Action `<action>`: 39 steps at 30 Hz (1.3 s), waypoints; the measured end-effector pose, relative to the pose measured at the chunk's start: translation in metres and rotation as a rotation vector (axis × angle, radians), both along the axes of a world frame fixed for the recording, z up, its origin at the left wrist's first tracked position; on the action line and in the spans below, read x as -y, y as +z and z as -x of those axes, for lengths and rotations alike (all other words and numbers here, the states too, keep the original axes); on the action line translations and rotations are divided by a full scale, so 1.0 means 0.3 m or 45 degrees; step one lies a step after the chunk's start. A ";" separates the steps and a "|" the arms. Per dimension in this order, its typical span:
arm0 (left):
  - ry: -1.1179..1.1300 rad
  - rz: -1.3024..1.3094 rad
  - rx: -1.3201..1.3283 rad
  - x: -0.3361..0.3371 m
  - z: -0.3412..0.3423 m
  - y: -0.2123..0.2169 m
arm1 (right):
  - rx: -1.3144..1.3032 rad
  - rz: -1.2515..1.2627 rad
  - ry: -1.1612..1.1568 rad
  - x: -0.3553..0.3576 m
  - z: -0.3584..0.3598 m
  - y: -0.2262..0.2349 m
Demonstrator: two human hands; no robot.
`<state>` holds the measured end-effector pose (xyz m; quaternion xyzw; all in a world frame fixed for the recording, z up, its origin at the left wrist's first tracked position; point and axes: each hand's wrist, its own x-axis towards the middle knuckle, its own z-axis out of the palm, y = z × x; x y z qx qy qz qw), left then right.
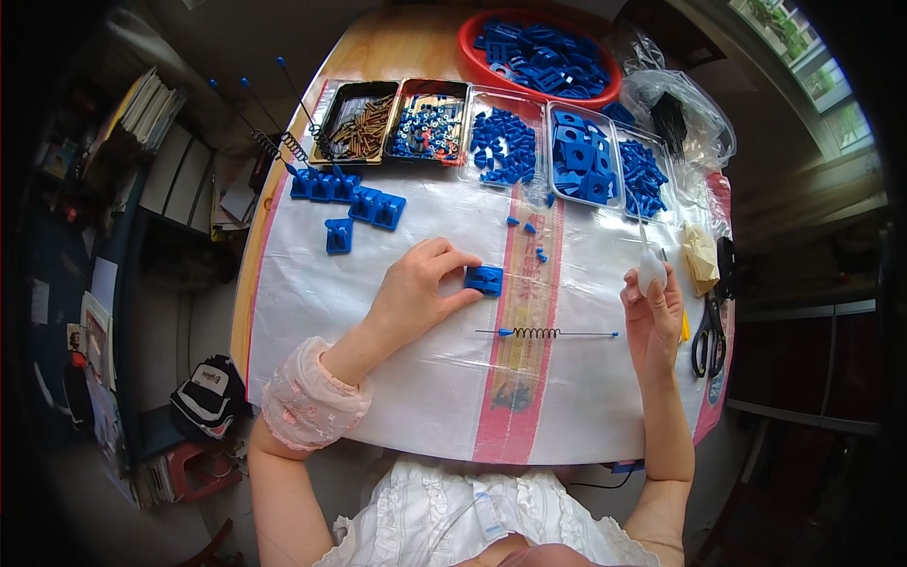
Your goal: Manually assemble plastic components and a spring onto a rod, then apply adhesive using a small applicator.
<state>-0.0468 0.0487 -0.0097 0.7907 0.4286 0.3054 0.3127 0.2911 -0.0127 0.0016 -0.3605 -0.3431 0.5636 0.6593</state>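
Observation:
My left hand [420,288] pinches a small blue plastic base [485,280] between thumb and index finger, resting on the table sheet. My right hand [652,317] is raised at the right, its fingers closed round a small white rounded bottle [650,270] with a thin tip pointing away from me. Between the hands and nearer to me lies a black spring wire [537,333] with a blue cone on its left part and a blue bead at its right end. Several small blue caps [529,228] lie loose beyond the blue base.
Blue bases [338,234] stand at the left, some with upright spring wires [295,146]. Along the back are trays of screws [364,128], small nuts [430,128] and blue parts [581,156], and a red basin [465,47]. Black scissors [709,342] lie at the right edge.

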 end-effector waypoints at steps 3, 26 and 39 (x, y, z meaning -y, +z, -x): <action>0.001 -0.015 0.009 0.002 -0.002 0.000 | -0.053 -0.014 -0.042 -0.014 -0.026 -0.002; -0.011 -0.007 -0.038 0.002 -0.002 0.009 | 0.227 0.030 -0.143 -0.180 -0.235 0.063; -0.013 -0.006 -0.013 0.000 -0.002 -0.002 | 1.339 0.120 -0.098 -0.200 -0.116 -0.009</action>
